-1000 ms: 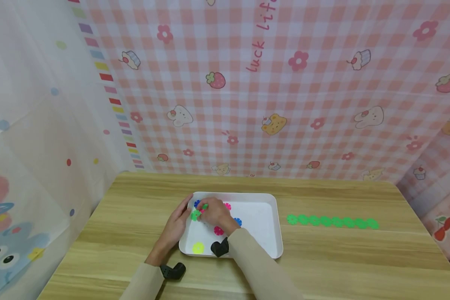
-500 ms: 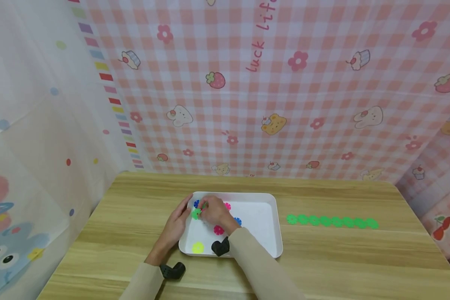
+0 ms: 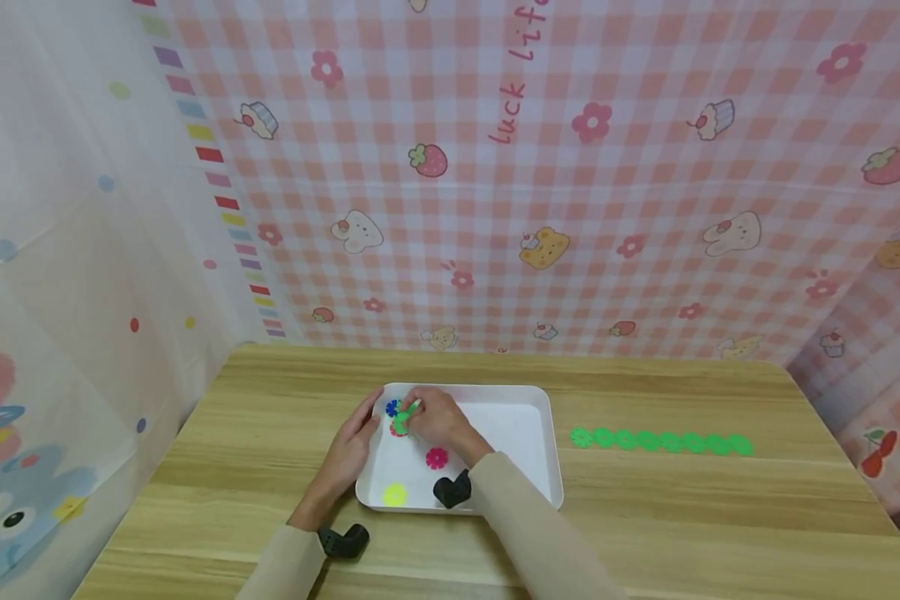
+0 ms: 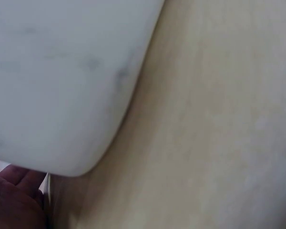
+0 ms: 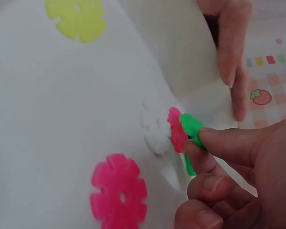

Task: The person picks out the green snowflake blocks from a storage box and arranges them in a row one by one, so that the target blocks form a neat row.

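Observation:
My left hand (image 3: 351,446) grips the left side of a white tray (image 3: 552,454), its thumb at the rim and its fingers along the outer wall. Over the tray's far left corner, my right hand (image 3: 437,418) pinches a green flower-shaped plastic disc (image 5: 191,125) between thumb and index finger. Another bit of green (image 5: 189,165) shows below those fingertips. Right behind it stand a pink disc (image 5: 175,130) and a whitish disc (image 5: 154,128). A blue disc (image 3: 393,407) lies in the same corner. The left wrist view shows mostly the tray's outside.
In the tray are a yellow disc (image 3: 394,495) near the front and a crimson disc (image 3: 437,458) in the middle. Right of the tray, a row of several overlapping green discs (image 3: 660,442) lies on the wooden table (image 3: 682,533). A printed cloth (image 3: 480,200) hangs behind.
My right hand has shifted slightly right and away, bringing the green disc nearer the blue one. A reddish disc shows beneath it now. The left hand has stayed on the tray.

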`<control>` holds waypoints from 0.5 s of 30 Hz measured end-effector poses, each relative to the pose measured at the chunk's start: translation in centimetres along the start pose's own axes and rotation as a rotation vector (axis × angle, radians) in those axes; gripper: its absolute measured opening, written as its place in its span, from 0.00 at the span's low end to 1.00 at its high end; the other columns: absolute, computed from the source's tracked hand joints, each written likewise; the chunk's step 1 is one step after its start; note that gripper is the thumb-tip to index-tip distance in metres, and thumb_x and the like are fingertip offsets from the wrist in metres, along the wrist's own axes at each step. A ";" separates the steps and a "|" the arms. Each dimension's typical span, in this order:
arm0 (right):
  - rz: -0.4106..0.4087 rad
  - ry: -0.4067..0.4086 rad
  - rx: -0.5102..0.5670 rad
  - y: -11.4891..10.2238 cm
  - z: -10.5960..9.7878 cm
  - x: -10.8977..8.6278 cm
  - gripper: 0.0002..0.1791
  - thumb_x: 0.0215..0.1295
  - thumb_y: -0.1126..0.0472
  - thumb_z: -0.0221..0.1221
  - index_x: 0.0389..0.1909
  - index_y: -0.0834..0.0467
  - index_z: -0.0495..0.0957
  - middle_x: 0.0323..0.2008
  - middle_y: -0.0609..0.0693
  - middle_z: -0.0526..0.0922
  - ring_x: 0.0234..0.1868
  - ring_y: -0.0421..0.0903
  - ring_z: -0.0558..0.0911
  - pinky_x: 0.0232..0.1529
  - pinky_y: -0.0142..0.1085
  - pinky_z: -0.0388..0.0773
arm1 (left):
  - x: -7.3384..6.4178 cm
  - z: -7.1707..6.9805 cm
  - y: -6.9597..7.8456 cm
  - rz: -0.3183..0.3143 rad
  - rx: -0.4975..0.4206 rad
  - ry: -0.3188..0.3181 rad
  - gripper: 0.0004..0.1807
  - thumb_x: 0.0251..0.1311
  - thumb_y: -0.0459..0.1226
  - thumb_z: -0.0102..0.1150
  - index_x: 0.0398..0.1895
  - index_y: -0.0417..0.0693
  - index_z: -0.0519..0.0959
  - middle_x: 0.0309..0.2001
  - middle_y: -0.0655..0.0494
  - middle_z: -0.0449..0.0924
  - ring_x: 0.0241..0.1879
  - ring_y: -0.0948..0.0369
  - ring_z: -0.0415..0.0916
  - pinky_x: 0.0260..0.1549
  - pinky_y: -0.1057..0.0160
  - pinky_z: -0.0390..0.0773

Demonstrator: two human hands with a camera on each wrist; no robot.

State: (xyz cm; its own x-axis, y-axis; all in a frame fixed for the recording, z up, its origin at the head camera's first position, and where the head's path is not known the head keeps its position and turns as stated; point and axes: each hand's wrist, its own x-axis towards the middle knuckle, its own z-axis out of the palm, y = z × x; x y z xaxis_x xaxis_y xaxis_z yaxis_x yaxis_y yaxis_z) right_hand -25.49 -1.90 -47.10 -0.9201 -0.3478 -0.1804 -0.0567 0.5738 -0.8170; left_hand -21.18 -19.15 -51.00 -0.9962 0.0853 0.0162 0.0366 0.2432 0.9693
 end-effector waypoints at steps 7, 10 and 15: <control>-0.036 0.011 -0.010 0.1 -1.6 -0.5 0.06 0.63 0.66 0.62 0.40 0.56 0.82 0.29 0.48 0.79 0.29 0.44 0.76 0.30 0.32 0.72 | -0.1 0.0 0.1 -0.028 0.000 0.007 0.27 0.78 0.35 0.35 0.77 0.51 0.57 0.78 0.48 0.52 0.77 0.52 0.45 0.75 0.46 0.44; -0.036 0.018 -0.004 0.3 -2.4 -0.7 0.07 0.64 0.65 0.63 0.42 0.56 0.83 0.30 0.48 0.80 0.30 0.44 0.76 0.30 0.33 0.73 | -0.3 0.0 0.8 -0.051 -0.007 -0.010 0.27 0.78 0.35 0.34 0.78 0.49 0.55 0.78 0.47 0.50 0.78 0.51 0.43 0.75 0.45 0.42; 0.001 0.030 0.033 0.5 -3.9 -1.3 0.07 0.64 0.63 0.63 0.42 0.54 0.82 0.32 0.49 0.80 0.31 0.46 0.77 0.30 0.34 0.75 | -0.3 0.1 0.8 -0.052 0.007 -0.009 0.27 0.78 0.36 0.34 0.78 0.50 0.55 0.79 0.48 0.48 0.78 0.51 0.41 0.76 0.46 0.40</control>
State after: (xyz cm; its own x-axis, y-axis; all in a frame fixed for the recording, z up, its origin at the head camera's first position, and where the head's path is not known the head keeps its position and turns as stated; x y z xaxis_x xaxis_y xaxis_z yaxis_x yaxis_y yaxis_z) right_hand -25.86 1.71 -45.11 -0.9312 -0.3250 -0.1650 -0.0436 0.5487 -0.8349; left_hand -20.86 -18.92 -50.26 -0.9961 0.0807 -0.0359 -0.0142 0.2547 0.9669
